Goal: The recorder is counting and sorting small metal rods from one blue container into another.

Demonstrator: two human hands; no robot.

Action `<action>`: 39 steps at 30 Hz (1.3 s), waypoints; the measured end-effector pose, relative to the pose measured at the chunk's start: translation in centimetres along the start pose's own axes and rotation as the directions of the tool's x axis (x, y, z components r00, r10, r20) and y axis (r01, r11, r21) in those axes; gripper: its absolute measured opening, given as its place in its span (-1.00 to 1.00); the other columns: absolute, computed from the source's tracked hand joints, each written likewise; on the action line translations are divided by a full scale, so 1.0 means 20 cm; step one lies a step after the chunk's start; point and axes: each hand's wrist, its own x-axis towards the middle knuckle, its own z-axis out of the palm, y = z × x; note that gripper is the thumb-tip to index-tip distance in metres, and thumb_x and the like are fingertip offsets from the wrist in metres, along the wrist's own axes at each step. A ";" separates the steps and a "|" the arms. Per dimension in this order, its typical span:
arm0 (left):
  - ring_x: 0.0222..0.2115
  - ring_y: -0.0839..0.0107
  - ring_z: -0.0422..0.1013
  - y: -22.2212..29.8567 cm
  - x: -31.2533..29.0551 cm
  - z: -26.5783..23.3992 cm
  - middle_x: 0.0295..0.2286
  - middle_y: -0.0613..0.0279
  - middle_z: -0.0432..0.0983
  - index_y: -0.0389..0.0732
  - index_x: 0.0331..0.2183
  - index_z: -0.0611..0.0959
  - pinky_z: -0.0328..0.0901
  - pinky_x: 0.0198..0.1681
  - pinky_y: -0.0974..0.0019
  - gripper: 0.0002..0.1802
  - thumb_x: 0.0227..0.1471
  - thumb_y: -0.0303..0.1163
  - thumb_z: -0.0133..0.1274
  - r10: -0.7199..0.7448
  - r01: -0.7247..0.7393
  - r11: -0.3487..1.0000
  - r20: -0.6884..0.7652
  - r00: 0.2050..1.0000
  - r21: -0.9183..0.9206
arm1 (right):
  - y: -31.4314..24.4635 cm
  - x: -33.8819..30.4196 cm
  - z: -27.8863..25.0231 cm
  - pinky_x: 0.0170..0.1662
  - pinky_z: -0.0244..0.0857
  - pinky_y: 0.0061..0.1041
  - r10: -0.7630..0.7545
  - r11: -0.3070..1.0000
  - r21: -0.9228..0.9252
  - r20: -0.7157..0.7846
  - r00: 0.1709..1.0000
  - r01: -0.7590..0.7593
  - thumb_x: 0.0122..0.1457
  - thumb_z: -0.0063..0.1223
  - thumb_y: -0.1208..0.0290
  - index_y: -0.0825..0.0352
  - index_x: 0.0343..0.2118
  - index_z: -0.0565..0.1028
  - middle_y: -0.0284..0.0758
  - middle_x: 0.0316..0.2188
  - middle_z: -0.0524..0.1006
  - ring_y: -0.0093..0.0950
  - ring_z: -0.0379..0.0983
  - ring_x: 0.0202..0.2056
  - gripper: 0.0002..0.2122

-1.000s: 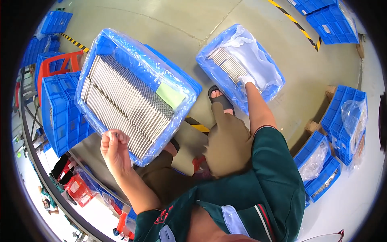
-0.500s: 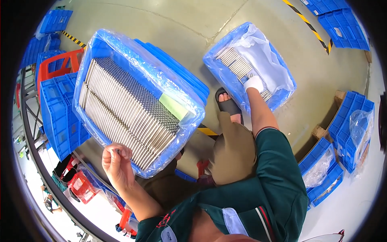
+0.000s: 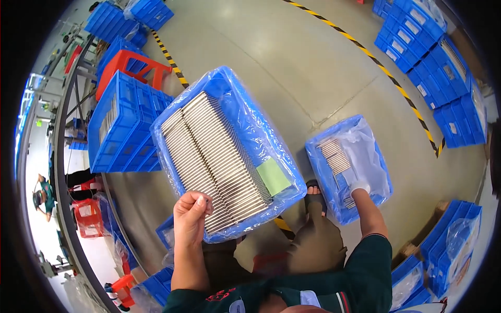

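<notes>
My left hand (image 3: 191, 216) is bare and closed in a pinch over the near left edge of a large blue crate (image 3: 263, 125) lined with clear plastic. A small dark thing shows at its fingertips, too small to make out. Tightly packed slim metal rods (image 3: 211, 161) fill much of that crate in rows, beside a light green sheet (image 3: 273, 177). My right hand (image 3: 360, 188), in a white glove, reaches down into a smaller blue crate (image 3: 318, 167). Its fingers are mostly hidden, close to some metal rods (image 3: 335, 156) lying there on white lining.
Stacked blue crates (image 3: 122, 122) and a red plastic stool (image 3: 133, 65) stand at the left, near a dark metal frame (image 3: 60, 156). More crate stacks (image 3: 417, 41) line the right. Yellow-and-black tape (image 3: 360, 47) marks the floor. Another person (image 3: 44, 198) shows at the far left.
The view has shifted, so both crates appear lower and further right. My right hand stays inside the smaller crate, and my left hand is still pinched by the large crate's edge.
</notes>
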 end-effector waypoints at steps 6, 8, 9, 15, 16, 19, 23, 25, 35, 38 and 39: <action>-0.60 0.54 0.28 0.00 -0.01 -0.01 -0.58 0.23 0.43 -0.34 -0.49 0.51 0.19 -0.48 0.51 -0.86 -0.07 -0.44 0.05 -0.033 0.032 0.999 0.043 0.999 0.024 | -0.13 0.01 -0.03 -0.29 0.37 -0.34 0.158 0.978 -0.173 0.243 0.957 -0.118 -0.06 0.01 0.28 0.10 -0.26 0.54 -0.41 -0.23 0.51 -0.45 0.46 -0.21 -0.74; -0.60 0.55 0.28 0.01 -0.02 -0.01 -0.59 0.24 0.43 -0.34 -0.48 0.51 0.19 -0.48 0.52 -0.86 -0.06 -0.45 0.04 -0.022 0.021 0.999 0.025 0.999 0.031 | -0.15 -0.01 -0.02 -0.30 0.37 -0.33 0.131 0.989 -0.100 0.192 0.973 -0.113 -0.05 0.01 0.29 0.11 -0.27 0.54 -0.38 -0.22 0.51 -0.44 0.47 -0.21 -0.76; -0.60 0.56 0.28 0.01 -0.02 -0.01 -0.59 0.25 0.43 -0.35 -0.48 0.52 0.18 -0.47 0.53 -0.86 -0.06 -0.45 0.04 -0.041 0.040 0.999 0.039 0.998 0.026 | -0.14 -0.03 0.00 -0.31 0.38 -0.32 0.178 0.983 -0.066 0.155 0.972 -0.169 -0.05 0.00 0.30 0.12 -0.29 0.55 -0.34 -0.22 0.50 -0.44 0.47 -0.22 -0.77; -0.61 0.56 0.25 0.05 -0.05 -0.01 -0.61 0.25 0.40 -0.34 -0.48 0.51 0.16 -0.49 0.51 -0.86 -0.03 -0.44 0.01 0.002 -0.002 1.000 0.015 1.000 0.007 | -0.02 -0.13 0.29 -0.28 0.37 -0.29 0.278 0.901 0.361 -0.049 0.959 -0.242 0.03 -0.06 0.25 0.22 -0.25 0.52 -0.27 -0.18 0.48 -0.39 0.44 -0.17 -0.74; -0.62 0.53 0.23 0.05 -0.05 -0.01 -0.63 0.24 0.38 -0.34 -0.48 0.49 0.14 -0.51 0.49 -0.85 -0.03 -0.43 0.00 -0.015 0.015 1.000 0.019 1.000 0.016 | -0.03 -0.16 0.35 -0.28 0.37 -0.29 0.234 0.908 0.371 -0.065 0.970 -0.194 0.03 -0.06 0.25 0.22 -0.25 0.52 -0.27 -0.18 0.48 -0.39 0.44 -0.17 -0.74; -0.63 0.54 0.23 0.08 -0.06 -0.01 -0.63 0.25 0.38 -0.34 -0.49 0.49 0.15 -0.51 0.50 -0.85 -0.02 -0.43 0.00 0.026 -0.025 0.999 0.045 0.999 -0.024 | -0.02 -0.26 0.39 -0.53 0.27 -0.41 0.100 0.787 0.616 -0.120 0.988 -0.005 0.07 -0.12 0.24 0.24 -0.35 0.48 -0.33 -0.44 0.49 -0.44 0.42 -0.46 -0.78; -0.64 0.57 0.22 0.09 -0.06 -0.01 -0.64 0.31 0.37 -0.31 -0.50 0.50 0.15 -0.53 0.52 -0.85 -0.02 -0.41 -0.01 0.051 -0.046 0.997 0.075 0.996 -0.064 | -0.01 -0.56 0.19 -0.74 -0.06 -0.58 -0.194 -0.242 0.895 0.335 0.922 -0.376 0.09 -0.14 0.25 0.19 -0.50 0.37 -0.48 -0.71 0.26 -0.63 0.09 -0.74 -0.85; -0.65 0.58 0.21 0.10 -0.04 -0.02 -0.65 0.33 0.37 -0.30 -0.50 0.50 0.15 -0.54 0.53 -0.85 -0.02 -0.40 -0.01 0.070 -0.063 0.995 0.093 0.993 -0.080 | -0.02 -0.74 0.00 -0.80 -0.15 -0.63 -0.231 -0.349 0.897 0.199 0.952 -0.272 0.08 -0.13 0.27 0.19 -0.53 0.35 -0.50 -0.78 0.21 -0.67 0.02 -0.82 -0.85; -0.67 0.66 0.17 0.11 -0.04 -0.04 -0.68 0.44 0.30 -0.24 -0.51 0.51 0.08 -0.59 0.57 -0.84 -0.03 -0.35 0.02 0.050 -0.006 0.965 0.163 0.985 -0.263 | -0.36 -1.65 -1.16 -0.76 -0.12 -0.71 -0.228 -0.377 0.749 -0.645 0.729 0.545 0.10 -0.03 0.25 0.31 -0.48 0.37 -0.48 -0.74 0.28 -0.73 0.07 -0.77 -0.79; -0.66 0.66 0.17 0.13 -0.04 -0.05 -0.68 0.44 0.30 -0.24 -0.51 0.51 0.09 -0.59 0.56 -0.84 -0.02 -0.35 0.01 0.101 -0.016 0.944 0.244 0.964 -0.329 | -0.61 -1.91 -1.30 -0.69 -0.04 -0.69 -0.116 -0.109 0.564 -0.825 0.553 0.819 0.09 -0.03 0.25 0.32 -0.51 0.38 -0.48 -0.74 0.29 -0.71 0.12 -0.73 -0.78; -0.65 0.64 0.21 0.13 -0.04 -0.07 -0.66 0.42 0.34 -0.23 -0.48 0.52 0.13 -0.58 0.56 -0.84 -0.01 -0.33 0.00 0.108 -0.011 0.942 0.274 0.956 -0.336 | -0.67 -1.98 -1.32 -0.64 0.02 -0.67 -0.162 -0.014 0.503 -0.854 0.494 0.864 0.09 -0.03 0.29 0.35 -0.52 0.39 -0.46 -0.74 0.32 -0.69 0.16 -0.70 -0.79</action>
